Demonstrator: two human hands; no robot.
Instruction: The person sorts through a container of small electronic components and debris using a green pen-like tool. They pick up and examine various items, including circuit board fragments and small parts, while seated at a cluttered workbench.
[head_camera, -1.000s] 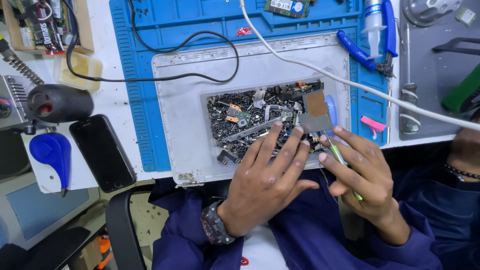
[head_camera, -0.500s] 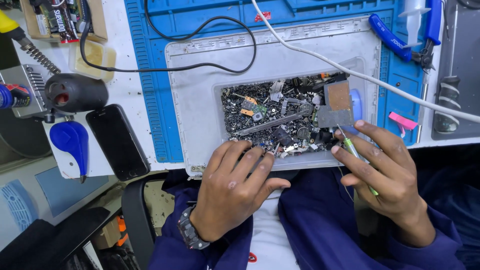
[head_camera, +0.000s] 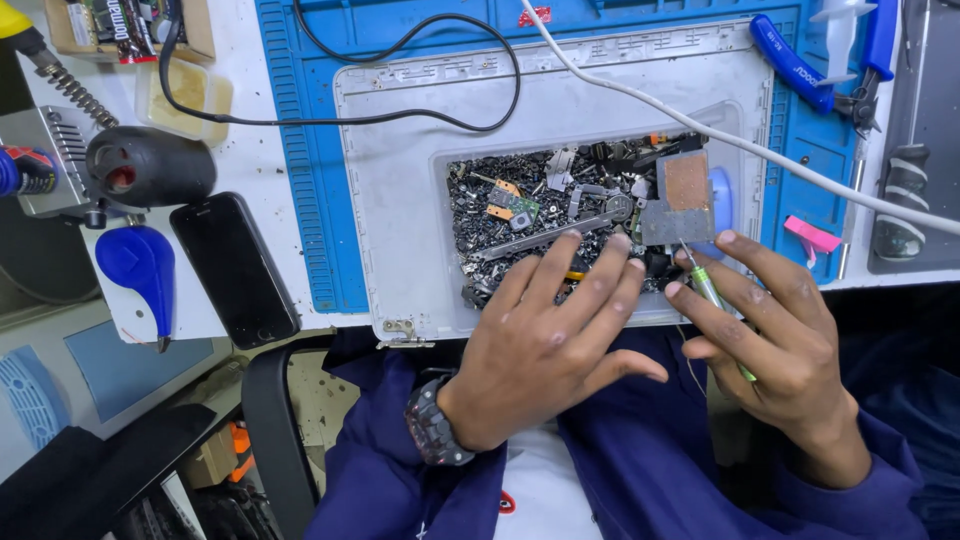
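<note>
A clear plastic tray holds a heap of small screws and metal scrap parts, set on a grey laptop cover over a blue work mat. My left hand lies flat, fingers spread, its fingertips resting on the near side of the heap. My right hand grips a thin green-handled tool whose metal tip points at a flat grey and copper plate at the tray's right end.
A black phone lies left of the mat beside a blue pick and a black round tool. A white cable and a black cable cross the cover. Blue-handled pliers lie at the upper right.
The view has shifted, so the bench sits further right in the frame. My left hand's fingers have spread out again over the parts. My right hand keeps the green tool in about the same place.
</note>
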